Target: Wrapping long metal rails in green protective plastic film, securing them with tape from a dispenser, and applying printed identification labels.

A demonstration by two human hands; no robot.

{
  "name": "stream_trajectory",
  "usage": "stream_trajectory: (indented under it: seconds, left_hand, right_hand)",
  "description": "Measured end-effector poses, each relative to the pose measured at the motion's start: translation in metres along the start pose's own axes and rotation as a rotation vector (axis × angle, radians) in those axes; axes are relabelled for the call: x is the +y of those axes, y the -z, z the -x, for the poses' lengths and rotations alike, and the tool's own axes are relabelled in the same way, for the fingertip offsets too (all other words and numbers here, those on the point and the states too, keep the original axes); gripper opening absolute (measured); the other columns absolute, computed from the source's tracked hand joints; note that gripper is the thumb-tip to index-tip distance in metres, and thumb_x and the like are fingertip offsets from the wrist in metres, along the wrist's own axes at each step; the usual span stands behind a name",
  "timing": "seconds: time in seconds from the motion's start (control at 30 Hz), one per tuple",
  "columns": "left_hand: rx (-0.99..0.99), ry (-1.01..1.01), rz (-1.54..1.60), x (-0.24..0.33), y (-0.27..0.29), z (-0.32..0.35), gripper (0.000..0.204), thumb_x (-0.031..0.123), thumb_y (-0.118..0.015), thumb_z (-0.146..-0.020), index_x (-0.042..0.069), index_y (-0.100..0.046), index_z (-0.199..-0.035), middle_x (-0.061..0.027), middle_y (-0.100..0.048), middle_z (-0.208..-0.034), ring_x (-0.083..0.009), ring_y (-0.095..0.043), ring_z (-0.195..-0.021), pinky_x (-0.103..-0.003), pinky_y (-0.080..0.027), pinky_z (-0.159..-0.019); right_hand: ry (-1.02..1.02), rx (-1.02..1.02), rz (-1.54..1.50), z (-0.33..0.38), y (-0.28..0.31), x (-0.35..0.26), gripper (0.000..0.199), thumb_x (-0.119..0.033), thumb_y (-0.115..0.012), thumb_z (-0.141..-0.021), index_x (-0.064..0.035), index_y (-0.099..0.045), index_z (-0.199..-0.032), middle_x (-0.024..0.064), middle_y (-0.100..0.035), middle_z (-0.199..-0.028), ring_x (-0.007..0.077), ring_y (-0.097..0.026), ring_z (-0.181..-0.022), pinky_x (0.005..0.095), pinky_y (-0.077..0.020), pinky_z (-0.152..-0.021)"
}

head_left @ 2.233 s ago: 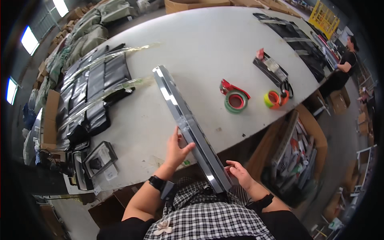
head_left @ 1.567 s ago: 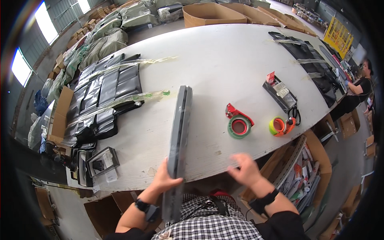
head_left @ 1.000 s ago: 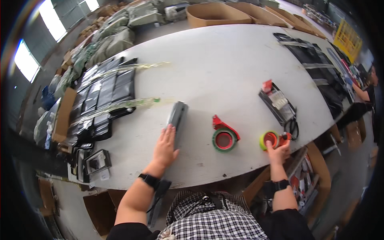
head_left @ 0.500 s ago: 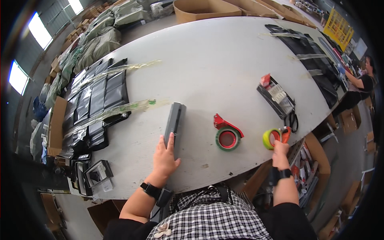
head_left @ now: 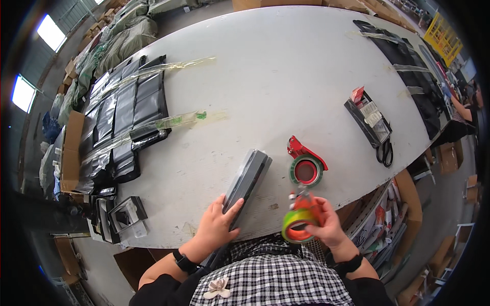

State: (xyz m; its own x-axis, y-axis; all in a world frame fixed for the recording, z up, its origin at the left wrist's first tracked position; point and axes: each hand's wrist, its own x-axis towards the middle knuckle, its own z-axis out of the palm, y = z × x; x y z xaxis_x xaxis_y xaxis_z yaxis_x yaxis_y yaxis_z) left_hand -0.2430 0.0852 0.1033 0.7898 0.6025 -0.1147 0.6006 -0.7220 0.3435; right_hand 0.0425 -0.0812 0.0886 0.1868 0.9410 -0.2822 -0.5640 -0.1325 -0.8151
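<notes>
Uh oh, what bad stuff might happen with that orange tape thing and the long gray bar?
The orange tape dispenser in the right hand looks close to the red tape dispenser, so it might bump it. It's also by the near edge of the table, so if dropped, it might fall off. And the gray bar lies slanted under the left hand, so it could slip or turn.

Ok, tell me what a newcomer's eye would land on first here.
Probably the bright orange-and-yellow tape dispenser in the right hand, near the table's near edge, with a red tape dispenser lying just beyond it. Then the long grey bar under the left hand, and glossy black packages on the left.
</notes>
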Motion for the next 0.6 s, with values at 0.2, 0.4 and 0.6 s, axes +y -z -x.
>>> stream_trajectory:
  seconds: [0.2,0.4,0.6]
  left_hand:
    - [-0.078,0.080,0.781,0.019,0.028,-0.014,0.057,0.038,-0.073,-0.089,0.004,-0.056,-0.132,-0.0177,-0.056,-0.128,-0.0266,-0.058,-0.112,-0.038,-0.048,-0.094]
    - [-0.289,0.323,1.600,0.025,0.009,-0.039,0.023,0.022,-0.059,-0.102,0.002,-0.064,-0.113,-0.0038,-0.067,-0.102,-0.0099,-0.061,-0.092,-0.028,-0.051,-0.083]
    - [0.478,0.398,0.922,-0.062,0.038,-0.042,0.010,0.006,-0.060,-0.099,0.002,-0.058,-0.091,-0.0018,-0.061,-0.074,-0.0083,-0.057,-0.069,-0.025,-0.050,-0.066]
  right_hand:
    - [0.260,-0.111,0.434,-0.011,-0.016,0.027,0.076,0.003,-0.077,-0.074,-0.0073,-0.034,-0.137,0.0112,-0.058,-0.121,0.0186,-0.061,-0.109,0.0342,-0.0494,-0.094]
    - [0.516,-0.090,0.958,-0.017,-0.032,0.015,0.084,0.001,-0.085,-0.063,-0.0095,-0.038,-0.133,0.0144,-0.061,-0.109,0.0282,-0.066,-0.092,0.0360,-0.0543,-0.077]
    - [0.402,-0.158,1.425,-0.004,-0.005,0.007,0.090,-0.005,-0.085,-0.059,-0.0195,-0.042,-0.137,0.0123,-0.063,-0.102,0.0328,-0.066,-0.084,0.0405,-0.0555,-0.068]
